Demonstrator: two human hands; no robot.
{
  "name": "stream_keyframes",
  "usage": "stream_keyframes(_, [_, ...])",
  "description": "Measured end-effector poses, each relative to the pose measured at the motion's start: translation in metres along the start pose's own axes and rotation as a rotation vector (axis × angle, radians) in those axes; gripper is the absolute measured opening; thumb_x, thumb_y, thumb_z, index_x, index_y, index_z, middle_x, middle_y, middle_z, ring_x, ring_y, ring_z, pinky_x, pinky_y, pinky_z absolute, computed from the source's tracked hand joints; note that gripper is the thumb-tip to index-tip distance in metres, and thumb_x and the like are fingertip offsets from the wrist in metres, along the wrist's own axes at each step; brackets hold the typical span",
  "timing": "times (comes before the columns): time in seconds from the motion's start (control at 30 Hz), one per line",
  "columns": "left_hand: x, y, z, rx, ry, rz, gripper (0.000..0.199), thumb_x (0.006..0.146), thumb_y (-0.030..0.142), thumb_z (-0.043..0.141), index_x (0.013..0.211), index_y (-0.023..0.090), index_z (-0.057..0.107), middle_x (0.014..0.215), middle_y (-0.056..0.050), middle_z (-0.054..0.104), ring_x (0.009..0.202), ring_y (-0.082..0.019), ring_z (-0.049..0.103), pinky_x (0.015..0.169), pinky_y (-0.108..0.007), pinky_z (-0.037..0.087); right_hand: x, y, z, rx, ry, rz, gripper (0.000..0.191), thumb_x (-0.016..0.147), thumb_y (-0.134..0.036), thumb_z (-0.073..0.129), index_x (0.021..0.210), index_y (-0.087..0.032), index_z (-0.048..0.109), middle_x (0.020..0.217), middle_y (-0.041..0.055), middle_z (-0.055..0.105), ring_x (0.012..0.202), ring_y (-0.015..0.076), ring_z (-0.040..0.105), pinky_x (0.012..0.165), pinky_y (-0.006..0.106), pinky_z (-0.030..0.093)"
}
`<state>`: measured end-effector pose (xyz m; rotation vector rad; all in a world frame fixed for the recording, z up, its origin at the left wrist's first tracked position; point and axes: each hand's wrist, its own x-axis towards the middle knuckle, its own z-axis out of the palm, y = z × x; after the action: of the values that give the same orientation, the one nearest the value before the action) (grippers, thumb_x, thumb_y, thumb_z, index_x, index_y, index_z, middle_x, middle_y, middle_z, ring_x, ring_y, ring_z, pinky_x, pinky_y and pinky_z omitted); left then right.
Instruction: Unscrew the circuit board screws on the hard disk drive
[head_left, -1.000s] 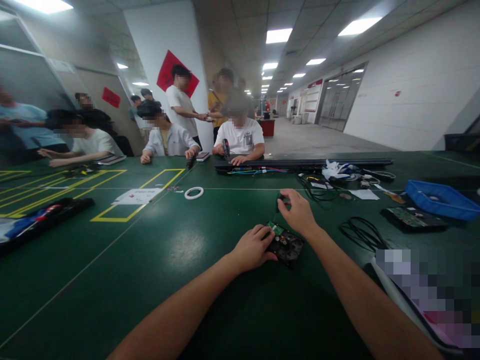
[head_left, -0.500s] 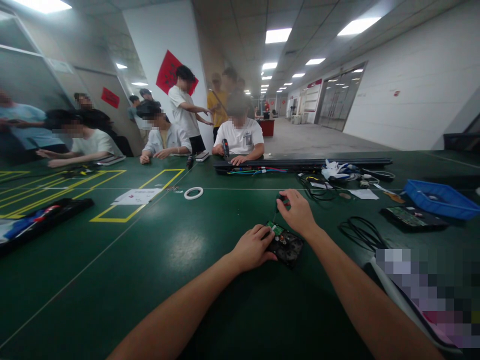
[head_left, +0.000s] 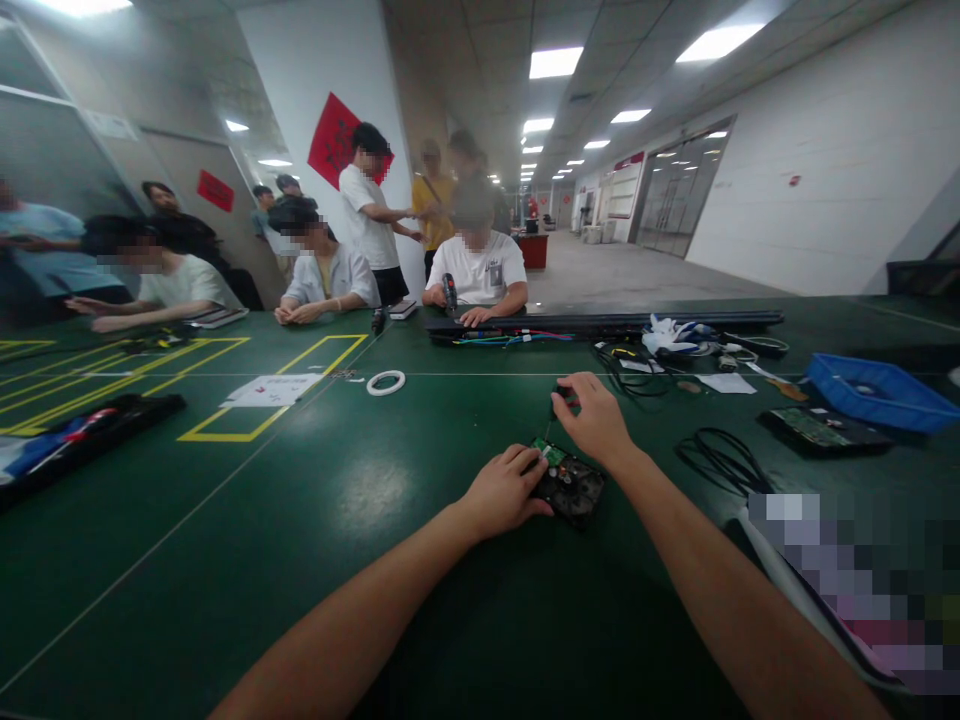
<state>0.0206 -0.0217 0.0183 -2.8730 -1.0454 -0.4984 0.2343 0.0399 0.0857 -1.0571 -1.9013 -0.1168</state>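
A small black device with a green circuit board (head_left: pixel 571 487) lies on the green table in front of me. My left hand (head_left: pixel 506 488) grips its left side, thumb along the near edge and fingers over the board's far corner. Above the far edge, my right hand (head_left: pixel 592 412) is closed on the dark handle of a screwdriver (head_left: pixel 560 398). The thin shaft points down to the green board. I cannot make out exactly where the tip touches.
To the right are black cables (head_left: pixel 724 462), a second black device with a circuit board (head_left: pixel 821 430) and a blue tray (head_left: pixel 881 390). Ahead lies a long black housing with wires (head_left: pixel 600 325); a person behind it holds a power drill (head_left: pixel 449 292). A white tape roll (head_left: pixel 386 383) lies left.
The view has tilted very slightly. Both hands stay in nearly the same place on the device and the screwdriver.
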Motion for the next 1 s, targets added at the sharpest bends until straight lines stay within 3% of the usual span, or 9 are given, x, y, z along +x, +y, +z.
stream_keyframes(0.23, [-0.0004, -0.0002, -0.001, 0.003, -0.004, -0.001, 0.076, 0.095, 0.068, 0.054, 0.149, 0.015, 0.048, 0.146, -0.017, 0.053, 0.135, -0.036, 0.046, 0.11, -0.051, 0.048, -0.0004, -0.0008, 0.0012, 0.023, -0.018, 0.014, 0.016, 0.094, -0.025, 0.057, 0.11, -0.022, 0.058, 0.114, 0.0127, 0.063, 0.092, 0.0264, 0.066, 0.083, 0.042, 0.057])
stream_keyframes(0.4, [-0.0008, 0.0001, -0.002, 0.009, 0.001, -0.001, 0.075, 0.096, 0.068, 0.054, 0.149, 0.015, 0.049, 0.146, -0.017, 0.053, 0.134, -0.037, 0.047, 0.11, -0.051, 0.048, -0.0003, 0.0009, 0.0024, 0.034, -0.036, 0.045, 0.017, 0.093, -0.026, 0.059, 0.11, -0.023, 0.057, 0.107, 0.0103, 0.065, 0.089, 0.0261, 0.065, 0.08, 0.041, 0.056])
stream_keyframes(0.7, [-0.0006, 0.0003, -0.0011, 0.003, -0.001, -0.005, 0.075, 0.096, 0.067, 0.055, 0.148, 0.013, 0.05, 0.145, -0.018, 0.054, 0.136, -0.036, 0.046, 0.112, -0.05, 0.046, 0.0007, -0.0048, -0.0001, -0.004, -0.016, -0.006, 0.017, 0.094, -0.027, 0.058, 0.11, -0.022, 0.058, 0.104, 0.011, 0.063, 0.094, 0.0277, 0.062, 0.086, 0.044, 0.054])
stream_keyframes(1.0, [-0.0012, 0.0, -0.0027, 0.003, -0.004, 0.003, 0.075, 0.096, 0.068, 0.053, 0.149, 0.014, 0.049, 0.146, -0.018, 0.053, 0.136, -0.036, 0.046, 0.111, -0.05, 0.046, 0.0, 0.0019, 0.0041, 0.041, -0.019, 0.056, 0.017, 0.093, -0.033, 0.061, 0.106, -0.023, 0.056, 0.102, 0.0093, 0.065, 0.089, 0.0263, 0.065, 0.078, 0.041, 0.055])
